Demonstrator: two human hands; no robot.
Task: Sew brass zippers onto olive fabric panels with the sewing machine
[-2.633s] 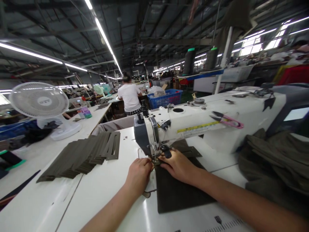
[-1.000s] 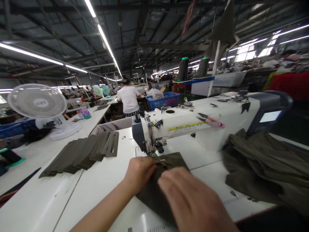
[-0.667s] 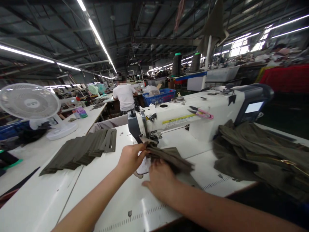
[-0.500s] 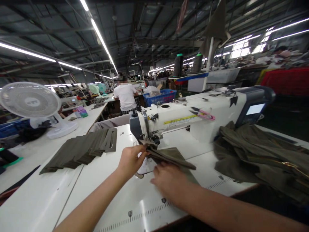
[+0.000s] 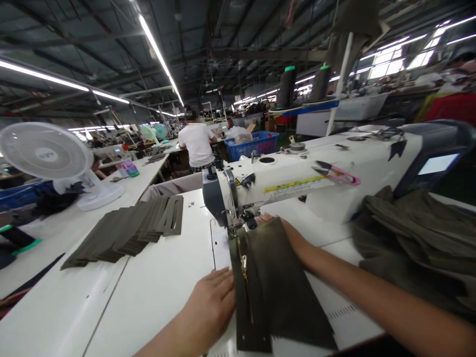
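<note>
A dark olive fabric panel (image 5: 286,287) with a gold zipper (image 5: 243,267) in a slot along its left side lies at the sewing machine (image 5: 238,198). Its far end is under the needle area. My left hand (image 5: 213,302) rests on the table against the panel's left edge, fingers stretched out side by side. My right hand (image 5: 288,232) reaches round behind the panel's far right edge, near the presser foot. Fabric covers most of it; only some fingers show, so its hold cannot be made out.
Slotted olive pieces (image 5: 126,230) lie in an overlapping row on the left. Crumpled olive fabric (image 5: 412,243) is heaped at right. Pink-handled thread snips (image 5: 338,172) lie on the machine arm. A white fan (image 5: 46,151) stands at left. A person in a white shirt (image 5: 196,144) sits ahead.
The panel now lies opened out toward me, its zipper showing. My left hand has left the needle area and moved nearer. My right hand has moved forward behind the panel.
</note>
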